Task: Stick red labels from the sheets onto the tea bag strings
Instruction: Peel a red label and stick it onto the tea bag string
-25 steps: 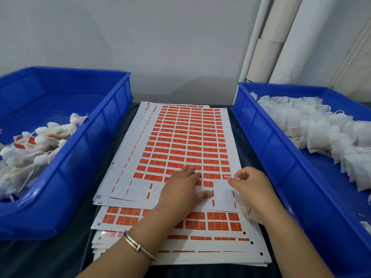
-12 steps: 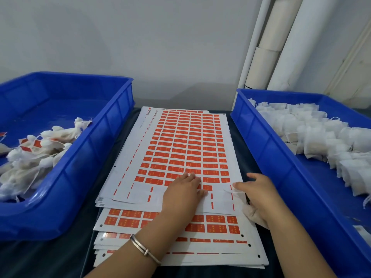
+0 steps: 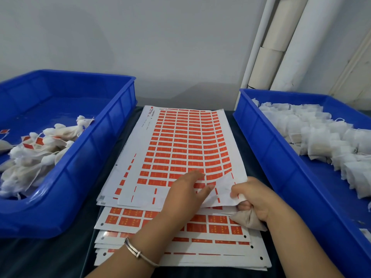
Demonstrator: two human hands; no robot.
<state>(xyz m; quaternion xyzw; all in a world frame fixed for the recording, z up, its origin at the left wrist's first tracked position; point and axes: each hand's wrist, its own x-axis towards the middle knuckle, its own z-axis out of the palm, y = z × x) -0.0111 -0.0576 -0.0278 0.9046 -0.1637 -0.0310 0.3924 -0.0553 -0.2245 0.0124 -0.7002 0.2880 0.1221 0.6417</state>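
A stack of white sheets with rows of red labels (image 3: 186,149) lies on the dark table between two blue bins. My left hand (image 3: 186,192) rests flat on the top sheet near its front edge, fingers straight. My right hand (image 3: 255,199) pinches the top sheet's front right corner and lifts it slightly. The same hand's lower fingers curl round a beige tea bag (image 3: 248,220) tucked under the palm. Whether a label is between the fingertips cannot be seen.
The left blue bin (image 3: 96,157) holds several tea bags with red labels (image 3: 38,149). The right blue bin (image 3: 267,155) holds a pile of unlabelled white tea bags (image 3: 321,135). White pipes (image 3: 281,43) run up the wall behind.
My right hand has gone from pinching at the sheet's right edge to gripping its front right corner, which is now raised. My left hand stays pressed on the sheet.
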